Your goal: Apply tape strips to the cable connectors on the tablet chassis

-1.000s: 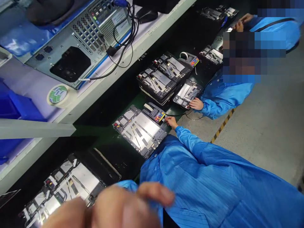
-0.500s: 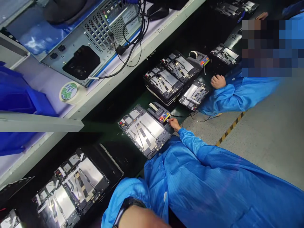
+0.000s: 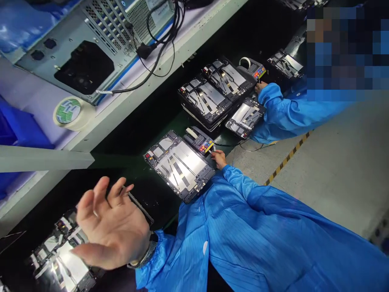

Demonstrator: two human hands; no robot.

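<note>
At the boxy grey dispenser (image 3: 200,140), right hand (image 3: 220,158) pinches white tape strip (image 3: 214,149), tape-taking presumably needing clean pull; left hand (image 3: 117,229) spread, empty.

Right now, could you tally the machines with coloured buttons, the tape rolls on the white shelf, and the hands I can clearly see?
Nearer machine and farther machine, with coloured buttons: 2
Tape roll on the white shelf: 1
Left hand, right hand and co-worker's hand: 3
Total: 6

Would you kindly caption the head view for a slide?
Left hand open, palm showing; right hand at the tape dispenser.
</note>
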